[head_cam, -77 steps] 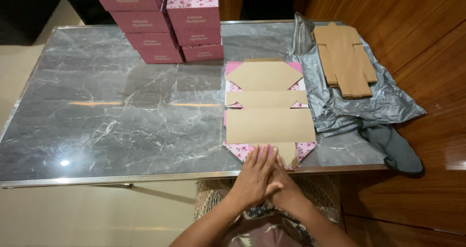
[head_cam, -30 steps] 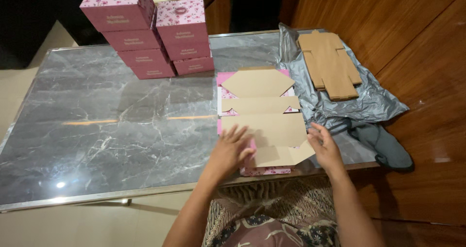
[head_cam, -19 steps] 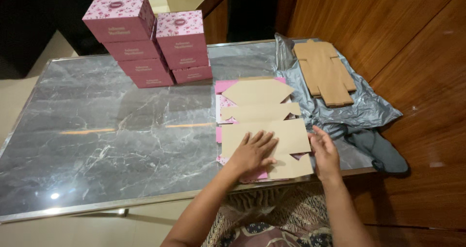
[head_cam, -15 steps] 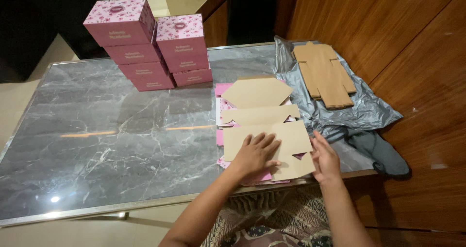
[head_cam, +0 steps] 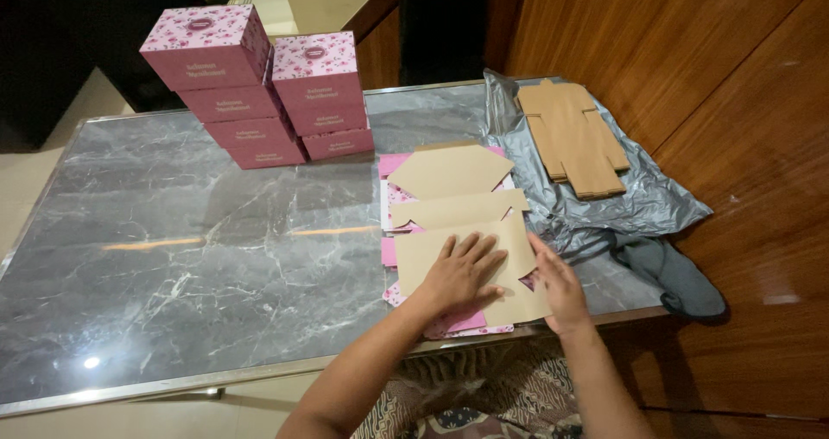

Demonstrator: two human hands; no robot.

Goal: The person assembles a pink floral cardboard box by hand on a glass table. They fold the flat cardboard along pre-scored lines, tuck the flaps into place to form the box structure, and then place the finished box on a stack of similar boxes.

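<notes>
My left hand (head_cam: 462, 272) lies flat, fingers spread, pressing the unfolded box blank (head_cam: 458, 232) onto the marble surface (head_cam: 199, 249) at its near edge. My right hand (head_cam: 560, 285), open, has slid in from the side since half a second ago and now touches the blank's right flap, which seems to lie flatter. The stacked pink boxes (head_cam: 259, 85) and the spare blanks (head_cam: 574, 137) stand untouched.

Camera: one view only, worn on my head.
Facing: forward and down over the grey marble surface (head_cam: 173, 232).
Nearness: close; my forearms enter from the bottom edge.
Frame: near rim low, wooden wall (head_cam: 691, 50) at right, pink boxes (head_cam: 259, 85) at the far end.
</notes>
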